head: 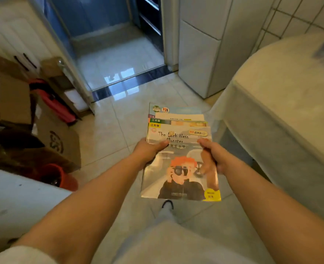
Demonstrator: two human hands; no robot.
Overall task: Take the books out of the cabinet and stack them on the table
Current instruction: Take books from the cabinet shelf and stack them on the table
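Note:
I hold a fanned stack of several thin books (178,130) in front of me, above the tiled floor. The top book (182,180) reads "The Loch Ness Monster" and shows a red-haired figure with a camera. My left hand (147,151) grips the stack's left edge, thumb on the cover. My right hand (210,155) grips the right edge the same way. The table (283,103), covered with a pale cloth, stands to my right, close to the books.
Cardboard boxes (14,103) and red items pile up at the left. A red bucket (62,176) sits by a white surface (14,202) at the lower left. A white fridge (205,54) and a doorway (115,54) lie ahead.

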